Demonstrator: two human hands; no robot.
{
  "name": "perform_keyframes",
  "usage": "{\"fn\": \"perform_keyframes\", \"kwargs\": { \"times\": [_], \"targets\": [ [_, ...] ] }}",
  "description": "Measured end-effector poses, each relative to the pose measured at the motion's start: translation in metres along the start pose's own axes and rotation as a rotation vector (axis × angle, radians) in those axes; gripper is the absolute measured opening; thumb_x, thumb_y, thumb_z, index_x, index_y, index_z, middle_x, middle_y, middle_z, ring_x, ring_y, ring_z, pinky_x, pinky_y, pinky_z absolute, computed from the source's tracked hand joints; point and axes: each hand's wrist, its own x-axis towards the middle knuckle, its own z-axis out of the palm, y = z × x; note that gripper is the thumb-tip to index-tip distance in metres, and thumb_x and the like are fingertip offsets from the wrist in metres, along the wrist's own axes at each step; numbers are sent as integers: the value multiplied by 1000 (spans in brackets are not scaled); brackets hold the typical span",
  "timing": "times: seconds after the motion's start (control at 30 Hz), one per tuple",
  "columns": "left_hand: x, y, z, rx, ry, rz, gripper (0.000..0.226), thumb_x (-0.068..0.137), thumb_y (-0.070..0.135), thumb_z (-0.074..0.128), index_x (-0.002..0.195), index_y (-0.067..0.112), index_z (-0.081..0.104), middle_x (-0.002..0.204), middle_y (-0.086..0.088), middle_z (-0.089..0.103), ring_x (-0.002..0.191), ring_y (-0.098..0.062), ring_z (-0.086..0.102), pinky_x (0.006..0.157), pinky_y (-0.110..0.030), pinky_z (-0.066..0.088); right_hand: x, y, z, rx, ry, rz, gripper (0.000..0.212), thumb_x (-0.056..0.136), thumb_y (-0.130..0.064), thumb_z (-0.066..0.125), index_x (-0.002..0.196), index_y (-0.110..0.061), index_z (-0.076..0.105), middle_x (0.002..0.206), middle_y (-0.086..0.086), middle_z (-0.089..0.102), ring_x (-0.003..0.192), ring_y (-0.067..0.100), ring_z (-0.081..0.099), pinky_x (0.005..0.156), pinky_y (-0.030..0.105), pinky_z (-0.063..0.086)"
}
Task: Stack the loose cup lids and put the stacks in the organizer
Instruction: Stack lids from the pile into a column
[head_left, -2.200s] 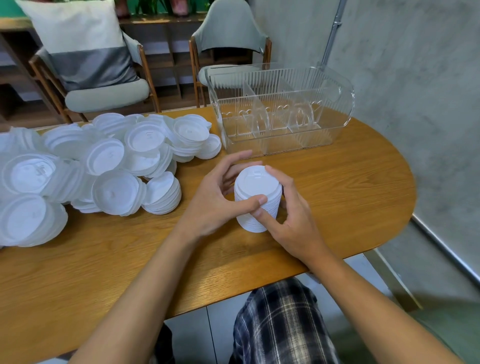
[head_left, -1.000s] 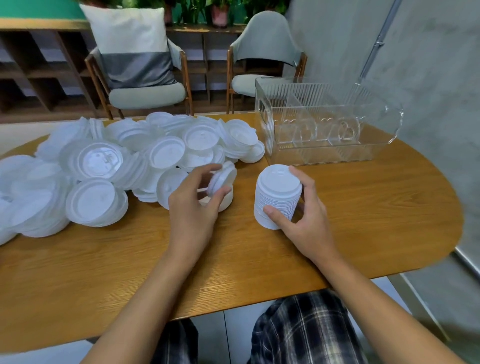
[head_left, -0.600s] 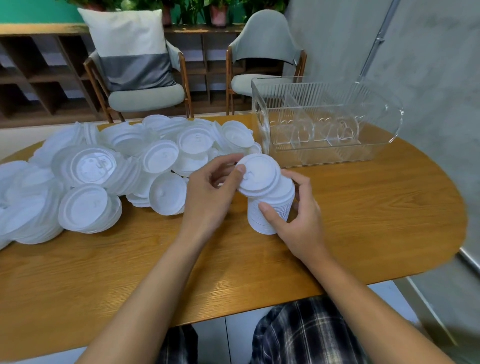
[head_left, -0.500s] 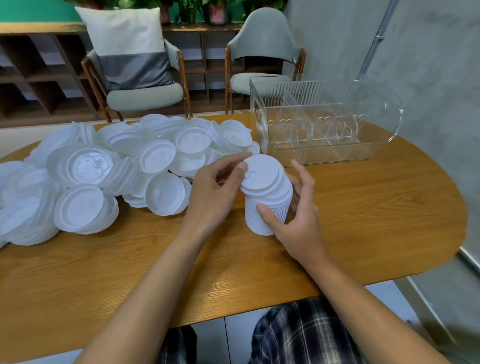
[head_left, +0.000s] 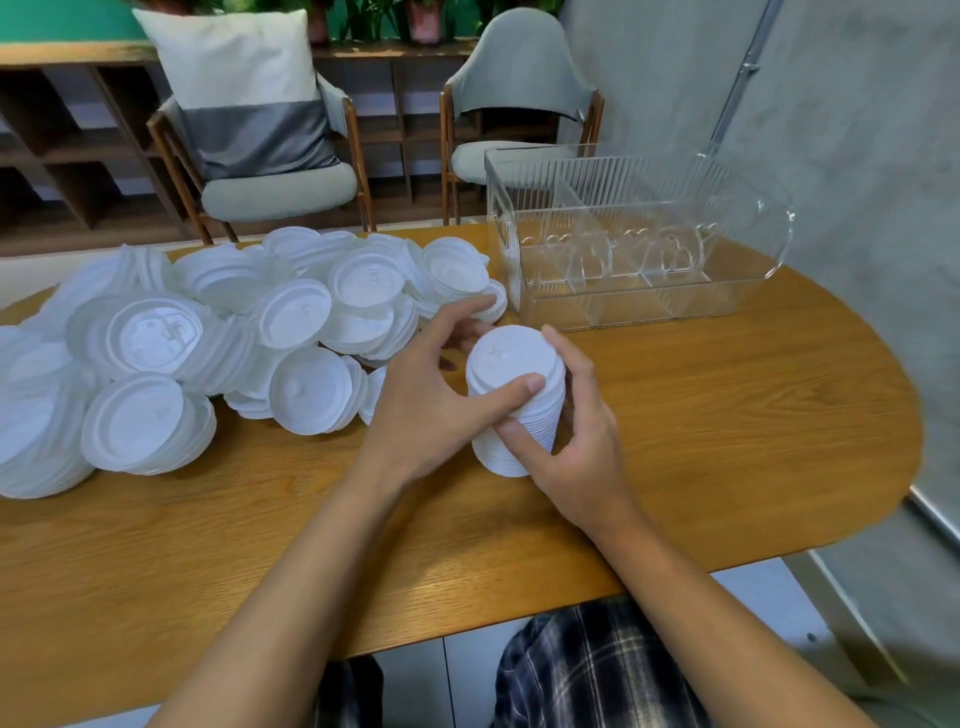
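A tall stack of white cup lids (head_left: 511, 364) stands upright on the wooden table (head_left: 727, 426), near its middle. My left hand (head_left: 431, 395) wraps the stack from the left, thumb across its upper front. My right hand (head_left: 576, 436) grips it from the right, thumb low on the front and fingers behind. A big heap of loose white lids (head_left: 208, 338) covers the table's left half. The clear plastic organizer (head_left: 623, 244) with dividers stands behind the stack at the right, and I see nothing in its compartments.
Two chairs stand behind the table, one with a white-and-grey cushion (head_left: 244, 93), one grey (head_left: 519, 104). A concrete wall (head_left: 857, 130) runs along the right. The table's curved edge lies to the right, and plaid trousers (head_left: 587, 670) show below the near edge.
My left hand fetched a small batch of lids from the heap and set it on top of the stack. Both hands now close round the straightened stack.
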Motion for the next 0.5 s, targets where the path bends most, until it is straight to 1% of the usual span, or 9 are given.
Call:
{"fn": "perform_keyframes", "kwargs": {
  "times": [0.07, 0.1, 0.17, 0.23, 0.3, 0.33, 0.4, 0.43, 0.5],
  "targets": [
    [3, -1, -8, -38, -99, 8, 75, 79, 32, 85, 146, 33, 51, 123, 16, 73, 123, -8, 64, 108, -41, 51, -1, -2, -1, 6, -17, 0, 86, 88, -28, 82, 158, -28, 32, 153, -5, 50, 140, 14, 52, 108, 30, 49],
    [4, -1, -11, -56, -158, 2, 75, 82, 27, 82, 149, 32, 48, 127, 16, 72, 127, -9, 63, 112, -44, 49, -1, -3, -1, 1, -20, -6, 85, 89, -28, 81, 159, -26, 33, 153, -5, 50, 140, 13, 52, 108, 27, 48],
    [4, -1, -13, -91, -242, -15, 75, 84, 21, 76, 151, 32, 45, 138, 14, 68, 134, -9, 58, 116, -45, 45, 0, -4, -1, -19, -20, -22, 81, 90, -29, 80, 158, -20, 36, 151, -3, 52, 139, 13, 52, 108, 25, 47],
    [2, 0, -10, -82, -229, -4, 77, 83, 28, 79, 152, 32, 45, 145, 13, 61, 139, -6, 52, 117, -41, 44, 0, -4, 0, -29, -17, -32, 77, 91, -34, 79, 156, -18, 40, 149, -2, 54, 136, 14, 54, 106, 26, 49],
    [0, 1, -5, -70, -156, 10, 81, 79, 34, 86, 151, 32, 48, 139, 12, 63, 136, -7, 55, 112, -36, 48, 0, -4, 0, -24, -17, -38, 75, 91, -37, 77, 155, -19, 41, 147, -1, 55, 135, 15, 55, 104, 28, 50],
    [-1, 1, -5, -79, -125, 17, 82, 77, 31, 89, 150, 31, 49, 133, 10, 64, 132, -9, 58, 110, -35, 50, 0, -4, 0, -21, -17, -39, 75, 91, -37, 77, 155, -19, 41, 147, -1, 55, 135, 16, 55, 103, 28, 51],
    [-1, -2, -5, -101, -106, 26, 84, 77, 20, 92, 150, 28, 49, 127, 7, 68, 129, -14, 61, 110, -40, 50, 0, -4, 0, -20, -17, -41, 76, 91, -38, 77, 155, -19, 41, 148, -2, 54, 136, 15, 55, 104, 29, 51],
    [0, -2, -6, -107, -118, 28, 85, 78, 15, 92, 150, 28, 48, 127, 6, 69, 130, -15, 61, 110, -42, 50, 0, -4, 0, -16, -15, -39, 77, 91, -39, 77, 155, -18, 40, 148, -3, 54, 136, 15, 55, 104, 30, 51],
    [1, -2, -9, -111, -151, 35, 85, 79, 12, 90, 152, 26, 47, 128, 4, 70, 131, -17, 61, 112, -45, 49, 0, -5, -1, 1, -8, -30, 78, 91, -41, 77, 156, -18, 40, 148, -5, 54, 136, 15, 55, 105, 32, 51]
  ]
}}
